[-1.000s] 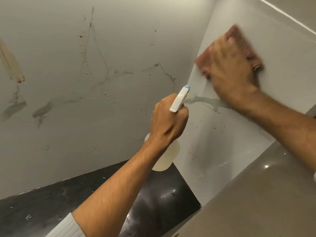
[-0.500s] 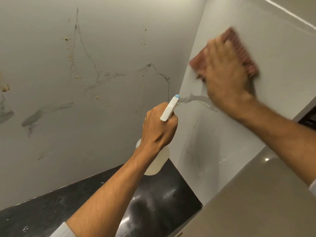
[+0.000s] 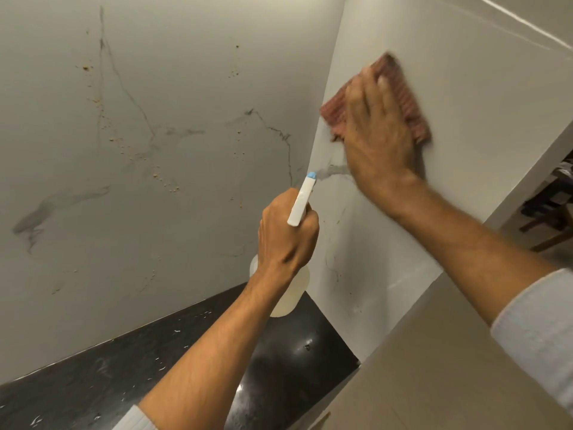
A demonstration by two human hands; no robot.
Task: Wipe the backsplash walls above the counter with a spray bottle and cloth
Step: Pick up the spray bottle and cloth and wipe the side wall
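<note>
Right hand spread flat, pressing the ribbed reddish-brown cloth against the pale grey-veined side backsplash wall, just right of the wall corner. Left hand closed around the neck of the translucent spray bottle with white trigger head and blue nozzle, held low and just left of that corner, over the dark speckled bench. Best done with firm, overlapping strokes worked down from the corner, flat palm pressure throughout. Brown splatter specks left of the corner, on the back wall, probably needing spray first.
</note>
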